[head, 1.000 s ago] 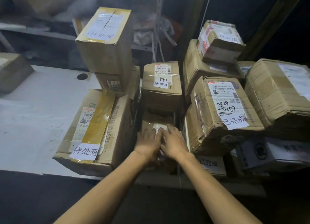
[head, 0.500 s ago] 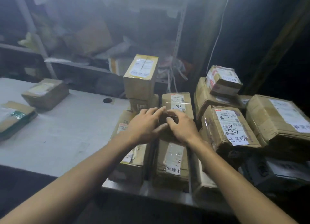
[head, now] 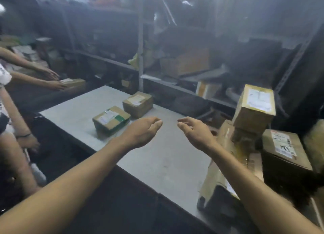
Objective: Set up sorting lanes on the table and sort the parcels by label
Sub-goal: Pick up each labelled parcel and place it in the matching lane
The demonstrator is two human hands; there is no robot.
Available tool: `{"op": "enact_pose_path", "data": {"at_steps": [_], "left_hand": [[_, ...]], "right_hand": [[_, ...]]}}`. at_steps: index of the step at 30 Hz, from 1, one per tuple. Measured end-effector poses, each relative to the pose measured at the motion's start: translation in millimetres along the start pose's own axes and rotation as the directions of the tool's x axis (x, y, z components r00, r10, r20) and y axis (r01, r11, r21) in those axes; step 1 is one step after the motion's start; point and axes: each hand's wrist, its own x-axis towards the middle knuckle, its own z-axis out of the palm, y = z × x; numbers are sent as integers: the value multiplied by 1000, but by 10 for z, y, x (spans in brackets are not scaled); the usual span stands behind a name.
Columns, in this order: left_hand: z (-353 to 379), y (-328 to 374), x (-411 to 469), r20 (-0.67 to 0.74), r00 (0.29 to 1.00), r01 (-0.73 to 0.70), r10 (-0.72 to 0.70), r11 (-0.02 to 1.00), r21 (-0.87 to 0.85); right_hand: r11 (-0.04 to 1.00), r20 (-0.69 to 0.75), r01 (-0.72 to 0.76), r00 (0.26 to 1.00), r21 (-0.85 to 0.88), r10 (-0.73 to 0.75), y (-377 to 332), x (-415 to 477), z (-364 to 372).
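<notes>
Both my hands hover empty over the white table. My left hand and my right hand face each other, fingers loosely curled, a gap between them. Beyond my left hand lies a flat cardboard parcel with green tape, and behind it a small brown parcel. At the table's right end is a stack of labelled parcels: a tall box on top, a box with a white label to its right, and a long box under my right forearm.
Another person's hands hold a flat parcel at the far left. Metal shelving full of boxes runs behind the table. The person's legs stand by the table's left edge.
My hands have left the parcels on the right and swung left over the bare tabletop. The view has turned left, and another person's arms now show.
</notes>
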Motion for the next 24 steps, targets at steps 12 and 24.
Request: {"op": "enact_pose_path", "data": {"at_steps": [12,24], "left_hand": [[-88,-1829,683,50,964,262,-262,965,-13],[-4,-3154,1789,87,902,421,-424,906,51]], "right_hand": [[1000,269,-15,963,5,13,-186,1411,1393],[988,444,-154,886,4,136,24,2945,2440]]}}
